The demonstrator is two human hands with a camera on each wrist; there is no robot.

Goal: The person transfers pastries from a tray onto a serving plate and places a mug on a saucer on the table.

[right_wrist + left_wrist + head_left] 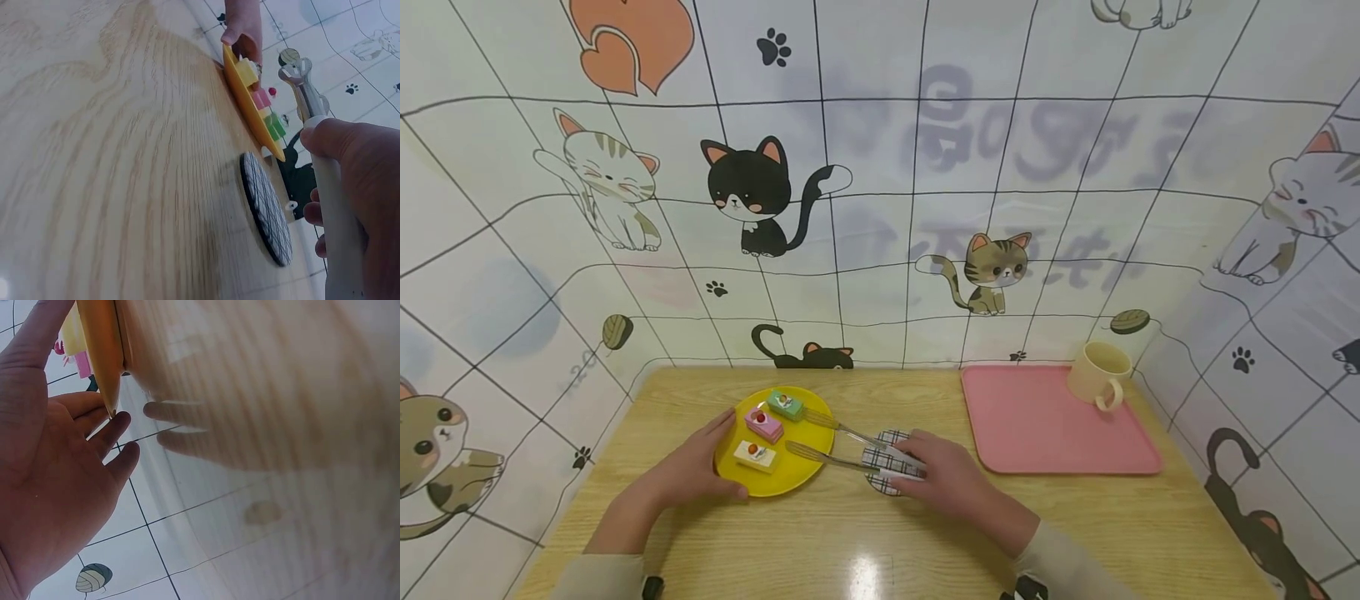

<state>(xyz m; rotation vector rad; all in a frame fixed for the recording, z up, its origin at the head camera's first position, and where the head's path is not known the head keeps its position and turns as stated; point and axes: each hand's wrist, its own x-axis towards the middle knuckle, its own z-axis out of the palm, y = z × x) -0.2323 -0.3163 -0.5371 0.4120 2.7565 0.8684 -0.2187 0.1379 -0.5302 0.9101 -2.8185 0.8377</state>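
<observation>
My left hand (696,467) grips the left side of a yellow plate (805,479), thumb at the near rim and fingers along the far left. On the plate lie three small toy cake slices: a green one (786,406), a pink one (764,425) and a cream one (754,456), each with a topping. White-handled metal tongs (337,237) are in my right hand (951,475), their two arms spread apart. The tong tips reach over the plate's right half, one close to the green slice, with nothing between them. Beneath the tongs lies a round checked coaster (887,442).
A pink tray (1052,437) lies at the back right of the wooden table (775,550). On its far right corner stands a cream mug (1097,375), handle toward me. Cat-printed sheets (880,183) enclose the table at the back and both sides.
</observation>
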